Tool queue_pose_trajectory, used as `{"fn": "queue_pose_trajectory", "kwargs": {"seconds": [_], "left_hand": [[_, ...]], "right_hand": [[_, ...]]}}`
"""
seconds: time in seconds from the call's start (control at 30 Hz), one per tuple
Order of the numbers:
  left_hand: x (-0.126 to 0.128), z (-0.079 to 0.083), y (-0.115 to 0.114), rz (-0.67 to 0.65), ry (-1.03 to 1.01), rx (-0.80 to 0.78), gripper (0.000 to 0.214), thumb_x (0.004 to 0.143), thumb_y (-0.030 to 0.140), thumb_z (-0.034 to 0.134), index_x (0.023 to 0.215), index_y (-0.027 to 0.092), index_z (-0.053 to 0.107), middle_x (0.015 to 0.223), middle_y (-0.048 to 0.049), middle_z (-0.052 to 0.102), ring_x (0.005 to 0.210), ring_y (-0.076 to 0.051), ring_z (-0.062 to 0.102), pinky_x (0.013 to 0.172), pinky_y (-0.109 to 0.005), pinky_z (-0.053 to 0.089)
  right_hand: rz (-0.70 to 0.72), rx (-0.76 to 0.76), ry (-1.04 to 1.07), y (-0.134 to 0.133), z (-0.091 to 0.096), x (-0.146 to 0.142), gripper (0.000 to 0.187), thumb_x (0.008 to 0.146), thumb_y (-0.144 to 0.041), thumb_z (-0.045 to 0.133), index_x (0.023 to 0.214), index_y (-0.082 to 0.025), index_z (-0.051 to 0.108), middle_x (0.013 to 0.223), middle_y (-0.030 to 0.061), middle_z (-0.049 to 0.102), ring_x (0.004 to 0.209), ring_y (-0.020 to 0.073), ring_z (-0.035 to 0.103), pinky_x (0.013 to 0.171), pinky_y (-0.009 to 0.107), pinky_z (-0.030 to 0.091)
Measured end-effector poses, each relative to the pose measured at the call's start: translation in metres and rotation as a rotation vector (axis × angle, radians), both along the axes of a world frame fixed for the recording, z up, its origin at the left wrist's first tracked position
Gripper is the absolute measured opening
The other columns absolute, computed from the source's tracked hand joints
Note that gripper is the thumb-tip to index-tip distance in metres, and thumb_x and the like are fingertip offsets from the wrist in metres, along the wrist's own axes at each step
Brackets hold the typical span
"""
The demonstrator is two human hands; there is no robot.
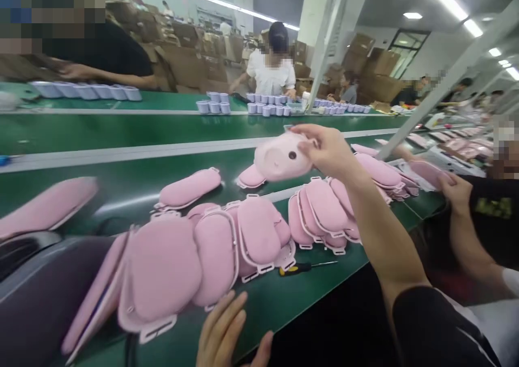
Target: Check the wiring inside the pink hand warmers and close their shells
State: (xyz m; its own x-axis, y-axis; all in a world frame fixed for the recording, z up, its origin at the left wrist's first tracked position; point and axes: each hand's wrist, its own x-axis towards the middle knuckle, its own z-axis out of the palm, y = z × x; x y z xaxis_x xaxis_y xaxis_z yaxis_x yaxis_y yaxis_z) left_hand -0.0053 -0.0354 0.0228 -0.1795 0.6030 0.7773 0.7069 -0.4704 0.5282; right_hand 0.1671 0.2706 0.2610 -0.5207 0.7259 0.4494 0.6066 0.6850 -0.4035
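Note:
My right hand point(329, 149) is stretched out over the green belt, fingers closed on a pale pink padded part point(279, 160) with a small round hole in it, held in the air. My left hand point(227, 333) lies low at the near edge of the green table point(284, 297), fingers straight and together, holding nothing, just below a row of overlapping pink padded shells point(190, 259). A second heap of the same pink shells point(324, 213) sits under my right forearm.
A small yellow-handled screwdriver point(302, 268) lies near the table edge. More pink parts point(190, 188) ride the conveyor point(121, 134). White cups point(87, 91) line the far side, where other people work. A neighbour's hand point(456, 189) is at the right. Cardboard boxes are stacked behind.

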Motion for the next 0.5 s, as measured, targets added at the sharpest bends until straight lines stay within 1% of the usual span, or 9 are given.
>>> {"fn": "queue_pose_trajectory", "kwargs": {"seconds": [0.07, 0.1, 0.17, 0.2, 0.27, 0.33, 0.4, 0.47, 0.5], "left_hand": [[-0.003, 0.021, 0.003, 0.057, -0.020, 0.079, 0.114, 0.083, 0.032, 0.094, 0.175, 0.034, 0.027, 0.178, -0.0117, 0.038, 0.160, -0.037, 0.043, 0.130, -0.060, 0.041], [-0.004, 0.028, 0.001, 0.089, -0.004, 0.030, 0.128, 0.078, 0.041, 0.098, 0.177, 0.035, 0.017, 0.183, -0.0136, 0.025, 0.164, -0.041, 0.036, 0.131, -0.066, 0.037], [-0.005, 0.031, -0.010, 0.116, 0.031, -0.113, 0.131, 0.076, 0.040, 0.098, 0.177, 0.033, 0.014, 0.179, -0.0192, 0.030, 0.160, -0.045, 0.042, 0.124, -0.067, 0.045], [-0.003, 0.026, -0.021, 0.098, 0.026, -0.189, 0.126, 0.078, 0.034, 0.095, 0.177, 0.032, 0.016, 0.173, -0.0208, 0.039, 0.153, -0.045, 0.050, 0.119, -0.064, 0.051], [0.005, 0.004, -0.049, 0.028, -0.111, -0.328, 0.114, 0.078, 0.020, 0.084, 0.175, 0.030, 0.024, 0.160, -0.0207, 0.052, 0.143, -0.043, 0.062, 0.114, -0.058, 0.057], [0.017, -0.021, -0.081, 0.034, -0.398, -0.505, 0.109, 0.079, 0.024, 0.081, 0.174, 0.027, 0.026, 0.166, -0.0226, 0.049, 0.150, -0.046, 0.056, 0.120, -0.061, 0.052], [0.031, -0.038, -0.108, -0.017, -0.705, -0.715, 0.109, 0.082, 0.035, 0.083, 0.175, 0.024, 0.026, 0.174, -0.0239, 0.041, 0.159, -0.048, 0.045, 0.129, -0.066, 0.041], [0.041, -0.043, -0.128, -0.150, -0.968, -0.806, 0.116, 0.079, 0.052, 0.091, 0.174, 0.024, 0.030, 0.175, -0.0228, 0.040, 0.161, -0.050, 0.040, 0.130, -0.067, 0.038], [0.044, -0.042, -0.136, -0.219, -1.086, -0.813, 0.120, 0.075, 0.059, 0.094, 0.172, 0.025, 0.034, 0.173, -0.0221, 0.044, 0.161, -0.051, 0.040, 0.130, -0.067, 0.038]], "right_hand": [[0.176, -0.078, 0.121, -0.057, -0.004, -0.002, 0.035, 0.097, -0.021, 0.068, 0.130, -0.023, 0.080, 0.126, 0.0046, 0.083, 0.113, 0.0265, 0.079, 0.103, 0.043, 0.063], [0.256, -0.143, 0.130, -0.084, -0.009, -0.003, 0.032, 0.098, -0.022, 0.068, 0.127, -0.024, 0.082, 0.119, 0.0040, 0.084, 0.105, 0.0248, 0.080, 0.098, 0.040, 0.064], [0.436, -0.269, 0.120, -0.131, -0.029, -0.008, 0.031, 0.098, -0.021, 0.069, 0.125, -0.026, 0.083, 0.108, 0.0026, 0.086, 0.101, 0.0236, 0.082, 0.094, 0.036, 0.065], [0.498, -0.315, 0.129, -0.152, -0.044, -0.010, 0.033, 0.099, -0.020, 0.069, 0.128, -0.028, 0.082, 0.106, 0.0023, 0.086, 0.102, 0.0238, 0.082, 0.094, 0.036, 0.065], [0.522, -0.416, 0.200, -0.183, -0.083, -0.014, 0.038, 0.105, -0.024, 0.062, 0.140, -0.028, 0.076, 0.117, 0.0048, 0.085, 0.106, 0.0237, 0.082, 0.096, 0.035, 0.065], [0.532, -0.559, 0.288, -0.206, -0.127, -0.016, 0.052, 0.106, -0.047, 0.065, 0.154, -0.026, 0.064, 0.137, 0.0105, 0.079, 0.118, 0.0282, 0.080, 0.100, 0.036, 0.065], [0.531, -0.718, 0.312, -0.222, -0.168, -0.015, 0.088, 0.095, -0.070, 0.074, 0.167, -0.026, 0.048, 0.150, 0.0140, 0.071, 0.129, 0.0332, 0.075, 0.108, 0.042, 0.063], [0.518, -0.883, 0.253, -0.234, -0.197, -0.011, 0.112, 0.082, -0.075, 0.085, 0.171, -0.027, 0.039, 0.159, 0.0162, 0.064, 0.137, 0.0364, 0.070, 0.115, 0.049, 0.059], [0.514, -0.950, 0.219, -0.238, -0.206, -0.009, 0.116, 0.079, -0.072, 0.088, 0.172, -0.027, 0.036, 0.162, 0.0166, 0.061, 0.139, 0.0366, 0.069, 0.118, 0.050, 0.057]]}}
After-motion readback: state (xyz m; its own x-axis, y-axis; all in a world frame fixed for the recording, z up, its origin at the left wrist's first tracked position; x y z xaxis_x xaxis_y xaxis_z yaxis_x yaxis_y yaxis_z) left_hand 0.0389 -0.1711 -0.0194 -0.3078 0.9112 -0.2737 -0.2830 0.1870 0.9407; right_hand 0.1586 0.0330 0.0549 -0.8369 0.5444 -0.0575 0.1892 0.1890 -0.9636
